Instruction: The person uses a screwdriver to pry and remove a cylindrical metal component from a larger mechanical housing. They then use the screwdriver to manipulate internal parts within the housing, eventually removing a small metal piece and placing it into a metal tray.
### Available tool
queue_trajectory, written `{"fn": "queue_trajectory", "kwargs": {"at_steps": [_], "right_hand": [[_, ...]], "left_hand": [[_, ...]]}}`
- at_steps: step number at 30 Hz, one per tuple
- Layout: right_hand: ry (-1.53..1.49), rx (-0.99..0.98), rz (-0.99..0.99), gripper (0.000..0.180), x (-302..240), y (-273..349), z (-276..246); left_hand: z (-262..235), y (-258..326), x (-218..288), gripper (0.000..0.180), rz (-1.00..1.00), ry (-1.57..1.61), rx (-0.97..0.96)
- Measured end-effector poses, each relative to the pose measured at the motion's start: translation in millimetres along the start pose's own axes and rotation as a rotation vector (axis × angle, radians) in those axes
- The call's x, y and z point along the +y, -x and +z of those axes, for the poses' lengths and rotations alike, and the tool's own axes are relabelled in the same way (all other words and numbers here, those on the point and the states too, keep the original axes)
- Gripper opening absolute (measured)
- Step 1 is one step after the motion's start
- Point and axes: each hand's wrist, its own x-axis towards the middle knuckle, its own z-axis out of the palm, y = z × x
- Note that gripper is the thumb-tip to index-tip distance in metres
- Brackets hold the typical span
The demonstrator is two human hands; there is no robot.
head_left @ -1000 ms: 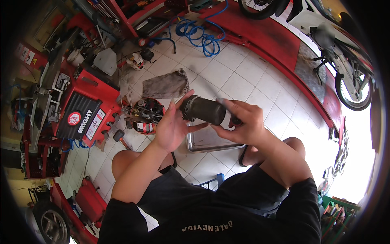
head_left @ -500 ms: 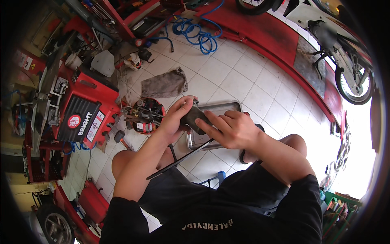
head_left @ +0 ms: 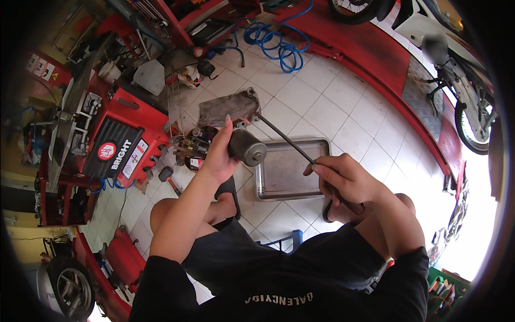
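Red machine cabinet (head_left: pixel 115 153) at left carries a black ribbed panel with a round red-and-white badge and a white slanted label strip; small white and yellow sticker squares sit on the red frame at upper left (head_left: pixel 40 65). Left hand (head_left: pixel 219 155) wraps a dull grey metal cylinder (head_left: pixel 247 146), flat round end turned toward the camera, held over the white tile floor (head_left: pixel 327 107) just left of the tray. Right hand (head_left: pixel 343 180) is clenched round the handle of a long thin dark rod (head_left: pixel 284 140) that runs up-left, its far end meeting the cylinder's upper part near a grimy grey rag (head_left: pixel 225 107) lying on the tiles. Shallow stainless tray (head_left: pixel 292 170), rectangular with rounded corners, lies flat between both hands. Coiled blue hose (head_left: pixel 279 45) at top; red raised ramp (head_left: pixel 386 70) curves along the right, a motorcycle wheel (head_left: pixel 475 129) on it. Open tile lies between tray and ramp.
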Motion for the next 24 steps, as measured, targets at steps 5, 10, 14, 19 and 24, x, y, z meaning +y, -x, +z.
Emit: {"fn": "queue_trajectory", "kwargs": {"at_steps": [5, 10, 14, 19, 24], "right_hand": [[0.121, -0.024, -0.048, 0.034, 12.5, 5.7, 7.0], [0.098, -0.039, -0.022, 0.033, 2.5, 9.4, 8.1], [0.099, -0.033, -0.027, 0.033, 5.1, 11.1, 9.2], [0.101, -0.016, -0.014, 0.033, 3.0, 10.7, 11.1], [-0.287, -0.109, 0.152, 0.032, 10.9, 6.6, 18.9]], "left_hand": [[5.3, -1.5, 2.0, 0.049, 0.075, -0.119, -0.058], [17.5, 4.7, 2.6, 0.039, 0.092, -0.187, -0.095], [16.1, 1.8, 0.8, 0.044, 0.105, -0.229, -0.107], [25.1, 3.3, 1.2, 0.034, 0.141, -0.244, -0.068], [27.0, 5.6, 7.4, 0.033, 0.284, -0.479, -0.013]]}}
